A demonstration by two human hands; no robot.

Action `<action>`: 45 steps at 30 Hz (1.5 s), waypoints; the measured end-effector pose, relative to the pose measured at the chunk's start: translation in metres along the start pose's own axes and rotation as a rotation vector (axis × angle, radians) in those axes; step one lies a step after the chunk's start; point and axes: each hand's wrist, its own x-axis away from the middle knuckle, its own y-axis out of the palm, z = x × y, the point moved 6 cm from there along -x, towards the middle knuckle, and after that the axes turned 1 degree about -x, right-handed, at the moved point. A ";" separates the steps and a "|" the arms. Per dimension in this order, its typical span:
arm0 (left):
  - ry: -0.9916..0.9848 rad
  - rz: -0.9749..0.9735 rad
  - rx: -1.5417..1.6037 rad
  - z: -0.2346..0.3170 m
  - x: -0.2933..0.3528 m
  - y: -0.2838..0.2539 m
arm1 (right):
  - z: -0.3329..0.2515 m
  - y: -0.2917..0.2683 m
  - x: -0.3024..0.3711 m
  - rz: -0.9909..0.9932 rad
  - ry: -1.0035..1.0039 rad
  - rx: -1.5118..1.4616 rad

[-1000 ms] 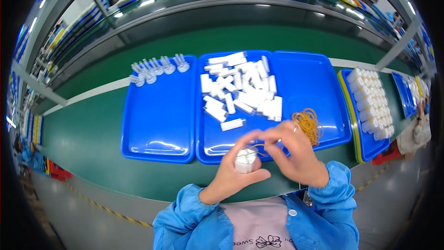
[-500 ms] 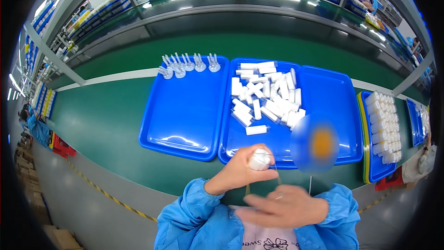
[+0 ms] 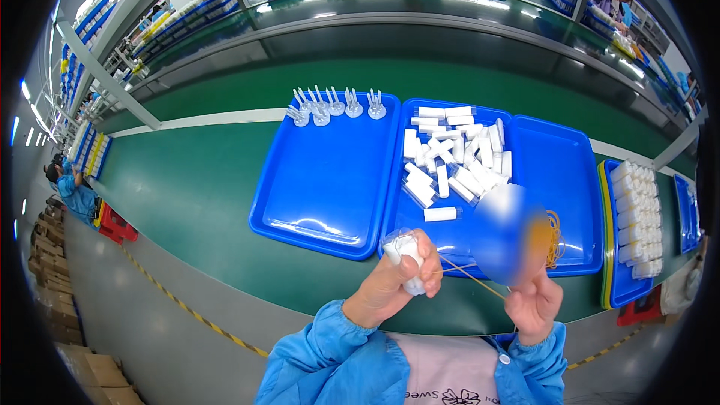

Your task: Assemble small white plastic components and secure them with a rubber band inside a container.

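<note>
My left hand (image 3: 386,285) is closed round a bundle of white cylinders (image 3: 409,261) in clear plastic, held over the near edge of the middle blue tray (image 3: 405,229). To its right, my right hand (image 3: 532,306) pinches a tan rubber band (image 3: 486,286), which stretches taut from the bundle. A blurred patch covers part of the right fingers. Loose white cylinders (image 3: 442,181) with clear sleeves lie heaped in the middle tray. Several yellow-orange rubber bands (image 3: 555,238) rest in the right blue tray (image 3: 574,210), partly behind the blur.
Clear stemmed plastic pieces (image 3: 320,114) stand at the far end of the left blue tray (image 3: 322,180). At the right, upright white bundles (image 3: 637,214) fill a tray atop a stack. Beyond the green table (image 3: 187,187) runs a green belt (image 3: 345,64). A person in blue (image 3: 77,196) sits far left.
My right hand has moved right and up from beside the bundle, drawing the rubber band out. The left hand has tilted the bundle. The whole view has shifted.
</note>
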 end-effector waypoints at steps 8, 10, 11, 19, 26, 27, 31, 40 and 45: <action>-0.018 0.071 -0.005 -0.001 0.001 -0.008 | 0.011 -0.007 -0.023 0.097 0.071 0.140; -0.048 0.094 0.021 -0.003 0.000 -0.011 | 0.013 -0.008 -0.024 0.103 0.077 0.154; -0.054 0.095 0.056 -0.004 -0.001 -0.012 | 0.013 -0.009 -0.024 0.125 0.074 0.164; -0.006 0.188 -0.417 -0.006 -0.003 -0.010 | 0.018 -0.015 -0.031 0.253 0.157 0.443; 0.053 0.123 -1.394 0.010 -0.012 0.004 | 0.049 0.038 -0.061 -0.323 -0.328 2.177; 0.087 0.143 -1.326 0.007 -0.013 0.004 | 0.049 0.038 -0.061 -0.295 -0.314 2.166; 0.191 0.169 -0.794 0.008 -0.012 0.003 | 0.044 0.041 -0.059 -0.198 -0.307 2.017; 0.067 0.250 -0.180 -0.013 -0.013 0.023 | 0.058 0.060 -0.053 -0.320 -0.420 2.027; 0.084 0.281 -0.132 -0.015 -0.007 0.024 | 0.061 0.057 -0.058 -0.280 -0.411 1.966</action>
